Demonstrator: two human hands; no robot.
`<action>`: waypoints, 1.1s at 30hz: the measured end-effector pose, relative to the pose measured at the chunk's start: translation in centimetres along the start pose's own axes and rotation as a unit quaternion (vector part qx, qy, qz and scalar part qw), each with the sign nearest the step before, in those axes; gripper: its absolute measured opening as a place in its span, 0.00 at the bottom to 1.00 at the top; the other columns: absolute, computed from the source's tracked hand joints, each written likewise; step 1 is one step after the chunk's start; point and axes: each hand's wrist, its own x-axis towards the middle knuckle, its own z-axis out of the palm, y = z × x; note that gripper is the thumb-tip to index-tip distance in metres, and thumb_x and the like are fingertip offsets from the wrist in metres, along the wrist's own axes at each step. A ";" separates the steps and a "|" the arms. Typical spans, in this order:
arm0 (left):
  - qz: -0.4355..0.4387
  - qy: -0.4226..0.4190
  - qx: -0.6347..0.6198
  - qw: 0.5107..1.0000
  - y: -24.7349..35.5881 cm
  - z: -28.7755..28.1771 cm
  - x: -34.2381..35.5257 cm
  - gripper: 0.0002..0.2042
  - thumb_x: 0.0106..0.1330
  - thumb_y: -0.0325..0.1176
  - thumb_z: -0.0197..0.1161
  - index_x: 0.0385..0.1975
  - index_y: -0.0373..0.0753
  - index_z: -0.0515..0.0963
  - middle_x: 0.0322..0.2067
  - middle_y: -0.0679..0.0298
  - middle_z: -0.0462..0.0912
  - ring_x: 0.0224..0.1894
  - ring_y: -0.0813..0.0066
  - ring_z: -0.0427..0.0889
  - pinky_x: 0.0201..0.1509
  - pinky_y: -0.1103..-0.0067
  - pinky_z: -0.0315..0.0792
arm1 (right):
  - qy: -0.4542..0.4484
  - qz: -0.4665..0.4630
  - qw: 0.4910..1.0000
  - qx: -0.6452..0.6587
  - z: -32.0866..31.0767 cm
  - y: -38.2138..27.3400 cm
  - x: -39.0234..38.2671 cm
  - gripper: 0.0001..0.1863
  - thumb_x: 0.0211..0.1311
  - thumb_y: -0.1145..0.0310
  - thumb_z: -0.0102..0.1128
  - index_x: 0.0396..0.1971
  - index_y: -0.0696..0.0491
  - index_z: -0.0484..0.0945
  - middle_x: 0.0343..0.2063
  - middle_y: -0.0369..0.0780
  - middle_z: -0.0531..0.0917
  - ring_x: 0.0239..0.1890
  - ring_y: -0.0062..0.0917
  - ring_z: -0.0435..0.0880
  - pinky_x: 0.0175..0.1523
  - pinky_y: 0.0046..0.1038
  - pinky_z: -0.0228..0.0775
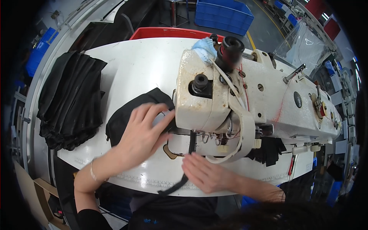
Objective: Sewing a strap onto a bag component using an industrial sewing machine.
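Over a white table (132, 61), beside a pale sewing machine (264, 103)

See a stack of black pieces (71, 101) on the left. Find the black fabric piece (119, 122) just beside the machine's head (197, 109), partly beneath the left hand (141, 134), blurred and spread wide with thumb apart. Expect light, limp, easily puckered cloth; take hold by the outer edges. Note the right hand (205, 174), fingers together over the black strap (192, 143), running from under the machine's head to the table's near edge; cannot tell whether pinching or only pressing. Expect a light, bendy strip, likely to twist; best guided along both sides. Cannot make out the needle's tip, the strap's stretch under the fingers or the cloth behind the left hand.
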 end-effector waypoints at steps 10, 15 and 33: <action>-0.123 0.120 0.012 0.985 -0.4 -2.2 -10.8 0.16 0.46 0.12 0.51 0.38 0.30 0.68 0.33 0.51 0.72 0.36 0.56 0.73 0.41 0.69 0.70 | 0.129 -0.119 0.958 0.228 -0.8 -7.2 1.8 0.22 0.56 0.64 0.52 0.47 0.65 0.71 0.46 0.49 0.74 0.48 0.36 0.76 0.55 0.34 0.66; -0.123 0.139 -0.241 0.953 1.1 -9.5 -3.3 0.09 0.51 0.12 0.43 0.28 0.33 0.67 0.36 0.58 0.76 0.37 0.70 0.75 0.42 0.82 0.66 | 0.211 0.119 0.950 0.198 0.8 -2.3 4.7 0.16 0.54 0.76 0.58 0.43 0.63 0.70 0.45 0.49 0.72 0.47 0.35 0.74 0.45 0.30 0.71; -0.160 0.035 -0.284 0.945 -5.6 -9.8 -2.2 0.10 0.47 0.13 0.48 0.25 0.32 0.76 0.39 0.60 0.76 0.46 0.68 0.74 0.51 0.77 0.66 | 0.229 0.159 0.949 0.148 4.6 1.9 6.9 0.07 0.49 0.76 0.61 0.28 0.61 0.74 0.31 0.41 0.75 0.38 0.33 0.76 0.38 0.34 0.72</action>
